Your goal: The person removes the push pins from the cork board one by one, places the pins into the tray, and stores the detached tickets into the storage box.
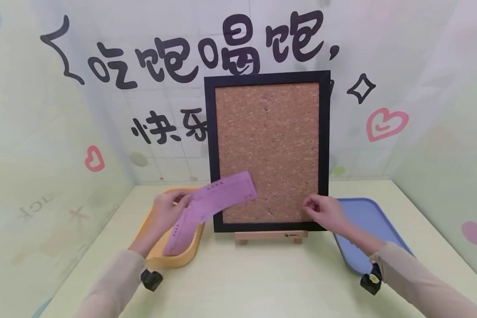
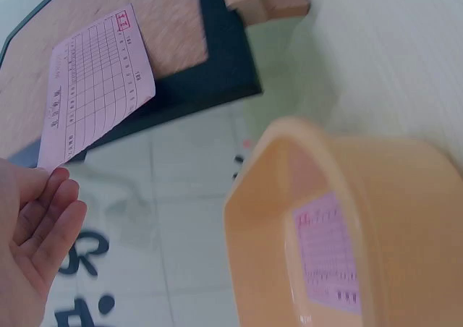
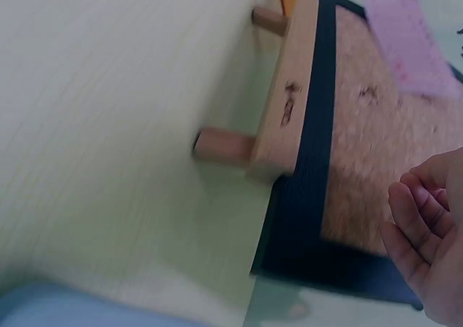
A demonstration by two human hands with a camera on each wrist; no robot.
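Note:
In the head view my left hand (image 1: pixel 170 211) pinches one end of a pink printed slip (image 1: pixel 226 192), thumb against fingers. The slip's free end reaches right, in front of the lower left of a black-framed cork board (image 1: pixel 268 145). Ruled lines and a red stamp show on this slip (image 2: pixel 101 81) in the left wrist view. Another pink slip (image 1: pixel 181 234) lies in the orange tray (image 1: pixel 191 256) below the left hand. Near the board's lower right corner is my right hand (image 1: pixel 323 212), fingers curled and thumb meeting the index finger; nothing shows between them (image 3: pixel 427 226).
The board stands on a small wooden easel (image 1: pixel 270 235), its feet on the pale table (image 1: pixel 254 282). At the right lies a blue tray (image 1: pixel 365 221), partly under the right forearm. Printed wall panels enclose the table's back and sides.

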